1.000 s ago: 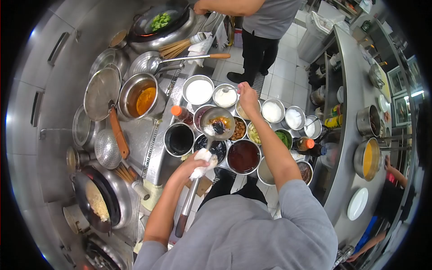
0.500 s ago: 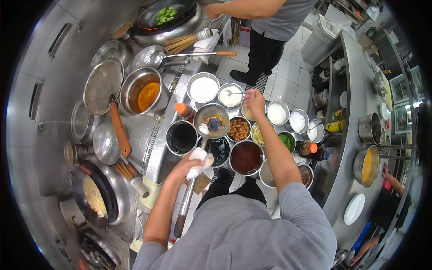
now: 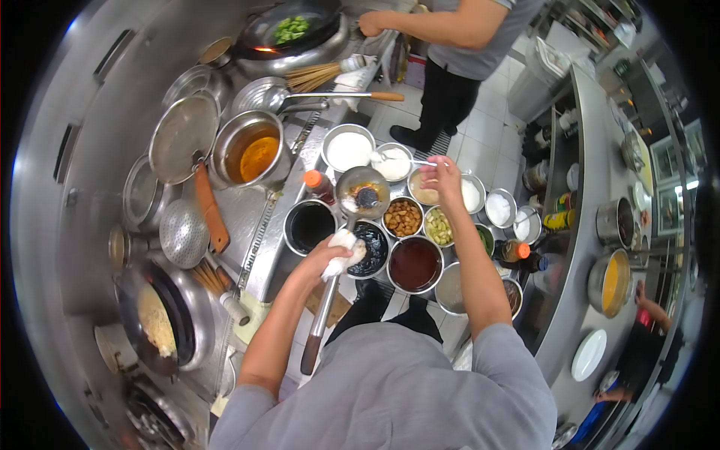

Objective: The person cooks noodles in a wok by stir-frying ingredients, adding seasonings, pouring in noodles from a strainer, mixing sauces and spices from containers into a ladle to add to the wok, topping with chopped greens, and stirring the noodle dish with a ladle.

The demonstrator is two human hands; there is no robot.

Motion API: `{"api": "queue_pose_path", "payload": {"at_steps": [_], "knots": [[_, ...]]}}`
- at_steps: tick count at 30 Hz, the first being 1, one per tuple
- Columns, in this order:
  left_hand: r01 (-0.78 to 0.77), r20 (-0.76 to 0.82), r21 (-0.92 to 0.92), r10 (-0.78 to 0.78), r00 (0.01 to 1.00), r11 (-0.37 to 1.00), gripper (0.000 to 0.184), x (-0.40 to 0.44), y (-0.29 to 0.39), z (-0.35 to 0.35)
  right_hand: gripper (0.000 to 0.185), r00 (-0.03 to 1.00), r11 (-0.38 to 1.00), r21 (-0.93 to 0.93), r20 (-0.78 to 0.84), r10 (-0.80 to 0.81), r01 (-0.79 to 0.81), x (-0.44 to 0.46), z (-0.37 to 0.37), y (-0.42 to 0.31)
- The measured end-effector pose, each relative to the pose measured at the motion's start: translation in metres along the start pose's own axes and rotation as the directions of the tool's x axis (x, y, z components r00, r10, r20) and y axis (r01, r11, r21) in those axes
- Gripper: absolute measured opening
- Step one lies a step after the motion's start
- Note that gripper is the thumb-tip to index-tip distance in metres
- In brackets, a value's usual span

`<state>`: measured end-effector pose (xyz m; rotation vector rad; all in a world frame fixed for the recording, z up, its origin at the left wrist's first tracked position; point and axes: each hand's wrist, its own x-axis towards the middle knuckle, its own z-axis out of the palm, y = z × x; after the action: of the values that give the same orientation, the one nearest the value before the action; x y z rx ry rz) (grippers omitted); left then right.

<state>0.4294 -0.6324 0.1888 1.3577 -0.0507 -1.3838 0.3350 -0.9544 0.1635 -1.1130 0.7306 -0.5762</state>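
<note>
My left hand (image 3: 322, 259) grips a long-handled ladle (image 3: 361, 177), with a white cloth (image 3: 343, 252) bunched against the handle. Dark and brown seasonings and some white powder lie in the ladle's bowl. In my right hand (image 3: 444, 180) is a small spoon (image 3: 414, 161), closed between the fingertips, its tip heaped with white powder. The spoon tip is above the left rim of a tub of white powder (image 3: 396, 166), close to the ladle. Around the ladle stand a larger tub of white powder (image 3: 349, 150), a pot of black sauce (image 3: 310, 227) and a tub of brown chunks (image 3: 403, 217).
A pot of reddish-brown sauce (image 3: 415, 265) stands near my body. At left are a pot of orange oil (image 3: 259, 157), strainers (image 3: 184, 139) and a wok with pale food (image 3: 155, 322). A co-worker (image 3: 465, 37) stands ahead by a wok of greens (image 3: 291, 30).
My right hand has lifted the spoon out of the white powder and brought it left towards the ladle. The view has shifted slightly. My left hand keeps its hold on the ladle.
</note>
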Motion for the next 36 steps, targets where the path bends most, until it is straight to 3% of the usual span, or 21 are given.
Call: {"api": "queue_pose_path", "payload": {"at_steps": [3, 4, 8, 10, 11, 13, 15, 17, 18, 19, 21, 23, 24, 26, 27, 28, 29, 31, 33, 35, 36], "knots": [[-0.028, 0.020, 0.015, 0.028, 0.999, 0.999, 0.054, 0.002, 0.003, 0.003, 0.028, 0.922, 0.854, -0.406, -0.061, -0.381, 0.326, -0.031, -0.007, -0.030], [-0.026, 0.045, 0.002, 0.026, 0.999, 1.000, 0.055, 0.001, 0.002, 0.002, 0.029, 0.889, 0.740, -0.602, -0.105, -0.446, 0.301, -0.037, -0.013, -0.035], [0.001, 0.059, -0.056, 0.002, 0.998, 0.998, 0.050, -0.032, 0.001, 0.008, 0.028, 0.948, 0.589, -0.799, -0.081, -0.308, 0.123, -0.028, -0.058, 0.007], [0.015, 0.089, -0.090, -0.007, 0.996, 0.996, 0.046, -0.040, -0.016, 0.000, 0.035, 0.823, 0.228, -0.951, 0.046, -0.566, 0.209, -0.042, -0.055, 0.018], [0.046, 0.131, -0.110, -0.032, 0.991, 0.993, 0.043, -0.048, -0.028, -0.006, 0.035, 0.826, 0.229, -0.942, 0.080, -0.558, 0.246, -0.047, -0.055, 0.019], [0.028, 0.076, -0.179, -0.014, 0.997, 0.984, 0.037, -0.080, -0.037, 0.002, 0.048, 0.693, 0.143, -0.896, 0.216, -0.688, 0.420, -0.058, -0.054, 0.007], [0.051, 0.023, -0.298, -0.046, 0.999, 0.953, 0.035, -0.120, -0.048, 0.008, 0.048, 0.847, 0.595, -0.642, 0.173, -0.502, 0.484, -0.085, -0.033, -0.009], [-0.028, -0.098, -0.395, -0.011, 0.995, 0.918, 0.033, -0.149, -0.077, 0.005, 0.041, 0.935, 0.837, -0.432, 0.263, -0.240, 0.336, -0.128, 0.003, -0.026], [-0.075, -0.146, -0.443, 0.010, 0.989, 0.893, 0.033, -0.168, -0.088, 0.003, 0.037, 0.911, 0.915, -0.313, 0.397, -0.117, 0.254, -0.146, 0.018, -0.020], [-0.114, -0.179, -0.482, 0.029, 0.983, 0.869, 0.033, -0.186, -0.099, 0.002, 0.033, 0.855, 0.966, -0.219, 0.518, -0.005, 0.139, -0.163, 0.029, -0.017], [-0.193, -0.233, -0.533, 0.076, 0.969, 0.824, 0.035, -0.218, -0.125, -0.012, 0.031, 0.671, 0.959, -0.281, 0.703, 0.235, -0.041, -0.223, 0.064, -0.024], [-0.333, -0.325, -0.563, 0.168, 0.931, 0.756, 0.031, -0.248, -0.146, -0.028, 0.034, 0.429, 0.926, -0.359, 0.822, 0.374, -0.120, -0.288, 0.100, -0.022], [-0.407, -0.456, -0.512, 0.162, 0.875, 0.757, 0.031, -0.272, -0.138, -0.033, 0.037, 0.323, 0.907, -0.326, 0.857, 0.402, -0.265, -0.325, 0.120, -0.020], [-0.586, -0.586, -0.483, 0.257, 0.768, 0.651, 0.027, -0.302, -0.119, -0.058, 0.069, -0.036, 0.759, -0.338, 0.922, 0.385, -0.556, -0.392, 0.161, -0.013], [-0.645, -0.587, -0.434, 0.345, 0.732, 0.629, 0.039, -0.317, -0.111, -0.077, 0.074, -0.218, 0.551, -0.402, 0.903, 0.370, -0.731, -0.418, 0.181, 0.006], [-0.697, -0.613, -0.403, 0.390, 0.687, 0.593, 0.042, -0.333, -0.096, -0.091, 0.069, -0.314, 0.362, -0.464, 0.861, 0.400, -0.809, -0.457, 0.214, -0.019], [-0.775, -0.640, -0.346, 0.471, 0.607, 0.528, 0.045, -0.344, -0.095, -0.115, 0.069, -0.327, 0.374, -0.479, 0.856, 0.401, -0.794, -0.463, 0.237, -0.004], [-0.875, -0.761, -0.327, 0.450, 0.468, 0.357, 0.043, -0.366, -0.119, -0.160, 0.066, -0.147, 0.669, -0.458, 0.872, 0.468, -0.586, -0.474, 0.290, 0.046], [-0.935, -0.871, -0.209, 0.381, 0.310, 0.285, 0.039, -0.394, -0.173, -0.188, 0.058, 0.099, 0.777, -0.564, 0.788, 0.608, -0.280, -0.487, 0.343, 0.053], [-0.905, -0.858, -0.295, 0.332, 0.392, 0.307, 0.041, -0.448, -0.239, -0.175, 0.059, 0.244, 0.809, -0.576, 0.806, 0.539, 0.118, -0.467, 0.399, 0.080], [-0.896, -0.832, -0.351, 0.348, 0.432, 0.274, 0.044, -0.469, -0.283, -0.174, 0.059, 0.252, 0.816, -0.527, 0.845, 0.472, 0.239, -0.463, 0.426, 0.099]]}}
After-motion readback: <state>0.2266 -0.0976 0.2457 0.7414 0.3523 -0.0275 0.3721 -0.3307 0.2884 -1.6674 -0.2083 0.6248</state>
